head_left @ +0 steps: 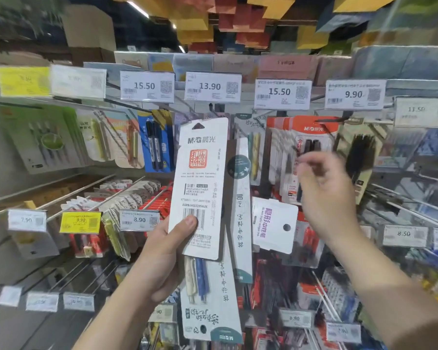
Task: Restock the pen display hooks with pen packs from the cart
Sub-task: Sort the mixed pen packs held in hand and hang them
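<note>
1. Left hand (162, 251): curled round the lower part of a tall white card-backed pen pack (200, 183), thumb pressed on the barcode, printed back face toward the camera. Further packs held behind it in the same grip: a long white pen pack with a teal end (213, 311) hanging downward, another narrow white pack (243, 210) just to its right.
2. Right hand (326, 198): raised right of centre, blurred, fingers loosely bent near the red-and-white hanging packs (311, 147); a small white card pack with purple lettering (273, 226) just beside the wrist. Whether anything is pinched: cannot tell.
3. Location of the front pack: centre of view, near the display, below the white price label reading 13.90 (213, 87), with its top just beneath the black metal display hook (214, 109).
4. Orientation: long axis close to upright, top tilted slightly right; triangular hang hole uppermost, pens at the lower end.
5. Progress, as a judgement: hang hole close to the hook tip but not threaded; pack not yet hung. Neighbouring upper-row hooks left and right carry stock.
6. Remaining: thread this pack onto its hook, then hang the others in hand. Cart not in view; stock left there unknown.
</note>
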Available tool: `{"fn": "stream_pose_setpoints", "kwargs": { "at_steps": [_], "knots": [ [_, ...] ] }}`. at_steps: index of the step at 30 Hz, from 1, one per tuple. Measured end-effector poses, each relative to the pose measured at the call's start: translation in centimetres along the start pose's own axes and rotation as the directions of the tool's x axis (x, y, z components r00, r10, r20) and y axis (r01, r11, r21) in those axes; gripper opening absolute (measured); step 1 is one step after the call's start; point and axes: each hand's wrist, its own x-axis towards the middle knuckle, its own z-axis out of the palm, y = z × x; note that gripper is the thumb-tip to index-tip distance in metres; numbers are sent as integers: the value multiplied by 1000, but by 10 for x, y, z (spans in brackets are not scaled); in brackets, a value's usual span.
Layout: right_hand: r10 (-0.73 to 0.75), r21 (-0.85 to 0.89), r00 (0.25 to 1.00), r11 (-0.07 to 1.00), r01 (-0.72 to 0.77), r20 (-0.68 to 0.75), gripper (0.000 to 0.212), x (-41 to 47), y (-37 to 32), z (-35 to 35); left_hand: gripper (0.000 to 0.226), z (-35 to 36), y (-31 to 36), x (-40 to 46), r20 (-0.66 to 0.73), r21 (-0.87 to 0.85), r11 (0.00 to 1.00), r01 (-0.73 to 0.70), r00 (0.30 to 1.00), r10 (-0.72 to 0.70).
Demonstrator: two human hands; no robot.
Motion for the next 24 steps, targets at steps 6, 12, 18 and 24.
{"fn": "stream_pose_setpoints", "kwargs": {
  "at_steps": [6,12,18,24],
  "knots": [
    [304,332,872,836,-437,384,20,-26,4,-2,96,4,-2,-1,8,-23,1000,14,1000,-14],
    [205,204,411,626,-753,889,69,-16,9,-14,92,-1,2,-5,74,42,998,39,996,-42],
    [213,5,250,752,-659,945,46,-18,14,-2,90,-11,4,-10,146,96,993,61,987,-74],
    [144,74,336,827,-558,931,67,-23,3,7,65,-20,7,-15,86,76,994,77,993,-83]
  ]
}}
